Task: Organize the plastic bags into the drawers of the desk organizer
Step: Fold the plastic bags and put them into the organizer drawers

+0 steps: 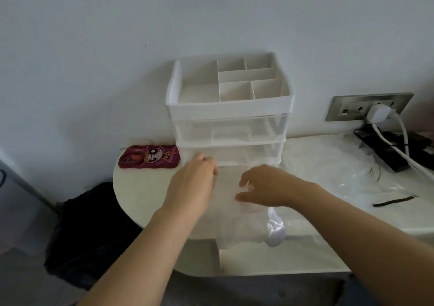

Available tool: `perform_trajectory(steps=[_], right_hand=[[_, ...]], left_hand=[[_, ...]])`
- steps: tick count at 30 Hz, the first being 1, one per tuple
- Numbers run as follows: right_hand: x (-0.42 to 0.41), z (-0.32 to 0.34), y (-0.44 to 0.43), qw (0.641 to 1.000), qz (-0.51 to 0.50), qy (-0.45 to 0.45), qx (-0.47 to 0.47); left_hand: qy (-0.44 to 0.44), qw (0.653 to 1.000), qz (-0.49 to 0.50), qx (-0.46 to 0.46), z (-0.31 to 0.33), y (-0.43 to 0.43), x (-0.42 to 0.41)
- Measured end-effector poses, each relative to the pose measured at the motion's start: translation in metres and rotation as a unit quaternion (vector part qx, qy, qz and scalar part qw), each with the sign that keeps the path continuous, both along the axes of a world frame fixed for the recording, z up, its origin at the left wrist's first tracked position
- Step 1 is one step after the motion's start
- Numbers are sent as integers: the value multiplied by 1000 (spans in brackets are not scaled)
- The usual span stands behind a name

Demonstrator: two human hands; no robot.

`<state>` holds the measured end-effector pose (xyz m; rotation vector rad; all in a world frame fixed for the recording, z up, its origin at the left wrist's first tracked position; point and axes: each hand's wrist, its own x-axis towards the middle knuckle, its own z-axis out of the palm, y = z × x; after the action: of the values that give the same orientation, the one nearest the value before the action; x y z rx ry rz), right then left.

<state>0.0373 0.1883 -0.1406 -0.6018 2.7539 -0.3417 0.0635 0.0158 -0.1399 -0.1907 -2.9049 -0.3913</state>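
My feed's dim, flat and soft all over; wide-angle skews the wall socket [368, 106] at 3 o'clock, glare on the plastic bag [276, 231] at 5.

Item count by kind, single head view.

Two hands were counted: left hand [195, 181] and right hand [270, 186]. One desk organizer [229, 141] was recorded, with two clear drawers, upper drawer [199, 129] and lower drawer [246, 153], and one top tray [230, 109] divided into six compartments. One clear plastic bag [234, 212] was counted in front; the number in the plastic heap [340, 165] at right could not be determined. One phone in a red cartoon case [150, 156], one wall socket plate [352, 106], one white plug [379, 113], one black power strip [385, 152] and one black strip [394, 200] were noted.
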Motion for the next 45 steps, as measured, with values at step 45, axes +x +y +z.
perform_trajectory(steps=[45], right_hand=[[10, 10, -15, 987, -11, 144, -76]], left_hand=[[-138, 990, -34, -3, -6, 10, 1]])
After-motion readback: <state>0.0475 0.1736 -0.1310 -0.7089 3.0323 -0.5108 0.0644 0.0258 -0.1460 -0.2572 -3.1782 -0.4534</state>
